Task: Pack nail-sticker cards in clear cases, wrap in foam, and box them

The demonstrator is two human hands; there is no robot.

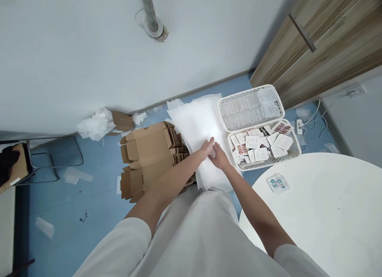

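My left hand (206, 148) and my right hand (219, 157) are close together over a stack of white sheets (198, 118). The fingers of both are bent toward each other, and whether anything small lies between them cannot be made out. Left of the sheets lies a pile of flattened brown cardboard boxes (152, 148). To the right, one white basket (226, 128) holds clear plastic cases, and a second white basket (264, 164) in front of it holds many small printed cards.
A round white table (328, 213) at the right bears a clear case of blue-green pieces (277, 183). Behind are a wall and a wooden cabinet (286, 50). A power strip (299, 126) with cables, an open carton (121, 122) and a metal-framed chair (56, 163) stand around.
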